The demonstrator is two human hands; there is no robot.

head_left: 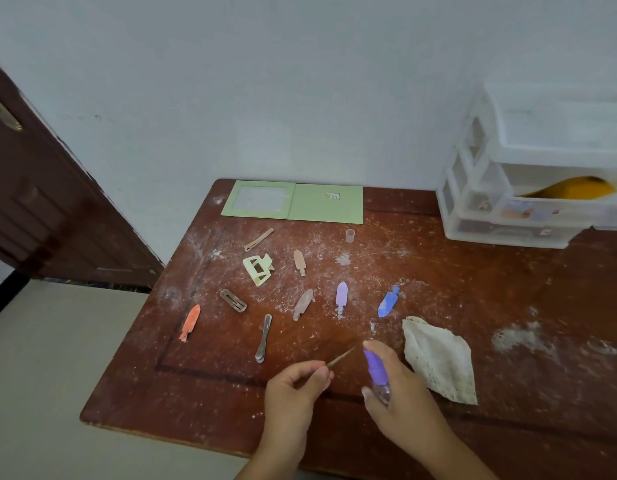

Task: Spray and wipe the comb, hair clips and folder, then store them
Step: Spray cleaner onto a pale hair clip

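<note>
My left hand (296,382) pinches a thin brown hair clip (340,357) seen edge-on, raised above the table. My right hand (397,386) grips a small purple spray bottle (376,372), nozzle pointing toward that clip. Several hair clips lie scattered on the dusty table: an orange one (190,322), a blue one (388,302), a lilac one (341,296), a pale green claw clip (257,268) and a metal one (264,337). A green folder (320,206) lies open at the back. A white cloth (438,358) sits right of my hands. No comb is visible.
The brown wooden table (507,289) is covered with white dust. A clear plastic drawer unit (528,188) stands at the back right, one drawer open with something yellow inside. A small clear cap (350,235) stands near the folder. A dark door (40,202) is at left.
</note>
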